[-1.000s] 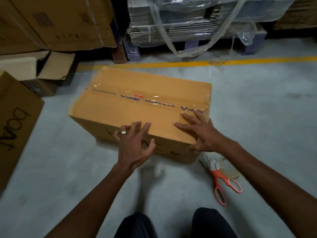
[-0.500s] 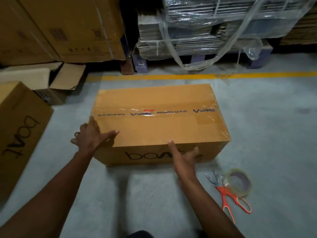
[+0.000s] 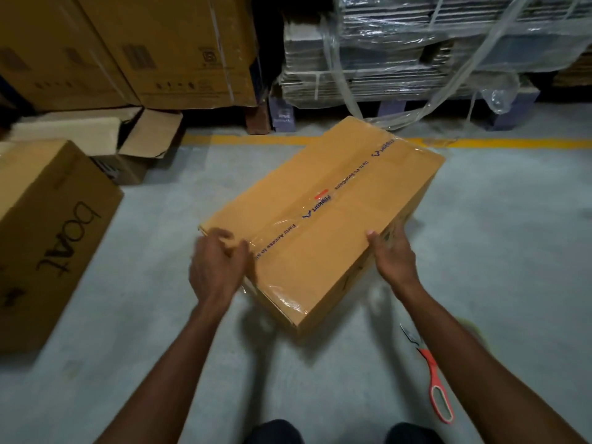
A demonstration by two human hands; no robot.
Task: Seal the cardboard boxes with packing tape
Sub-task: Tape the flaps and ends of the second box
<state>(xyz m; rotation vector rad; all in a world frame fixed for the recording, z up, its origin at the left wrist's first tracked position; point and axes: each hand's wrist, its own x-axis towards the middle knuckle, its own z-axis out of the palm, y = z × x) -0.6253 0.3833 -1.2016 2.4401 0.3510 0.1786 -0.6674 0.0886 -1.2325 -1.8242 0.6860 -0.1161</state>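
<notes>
Hands on box (image 3: 320, 225) | left (image 3: 215, 270) near end | right (image 3: 391, 257) side

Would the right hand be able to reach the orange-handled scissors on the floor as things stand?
Probably yes: the scissors lie on bare floor just beside the right forearm, nothing covering them, though the right hand would first have to let go of the box.

Box swung round on the floor.
My box (image 3: 323, 219) was lying crosswise half a sec ago; now its taped seam runs diagonal, away to the right. My left hand (image 3: 214, 270) moved to the near end, right hand (image 3: 392, 256) to the side. Tape roll gone from view.
</notes>
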